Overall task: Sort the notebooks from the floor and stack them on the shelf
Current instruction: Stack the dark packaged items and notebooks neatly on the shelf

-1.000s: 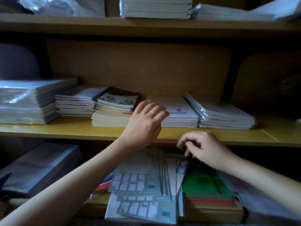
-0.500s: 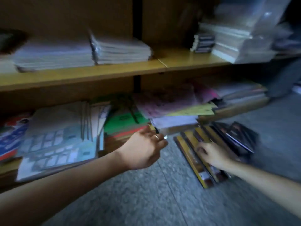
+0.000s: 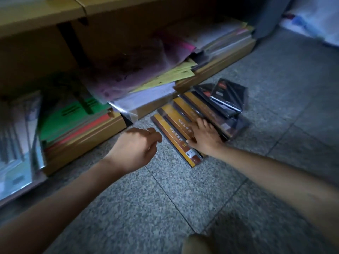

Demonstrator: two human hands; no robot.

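Hands have been brought from shelf [image 3: 220, 65] to floor [image 3: 165, 208]; right hand [image 3: 205, 139] laid flat on centre-frame notebooks [image 3: 174, 129]; left hand [image 3: 135, 149] loosely curled, empty; lifting judged next

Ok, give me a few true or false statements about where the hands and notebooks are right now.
The right hand rests on the yellow-and-brown notebooks on the floor. True.
The left hand holds a notebook. False: it holds nothing.
A green stack lies on the lowest shelf. True.
The dark notebooks lie on that shelf too. False: they lie on the floor.
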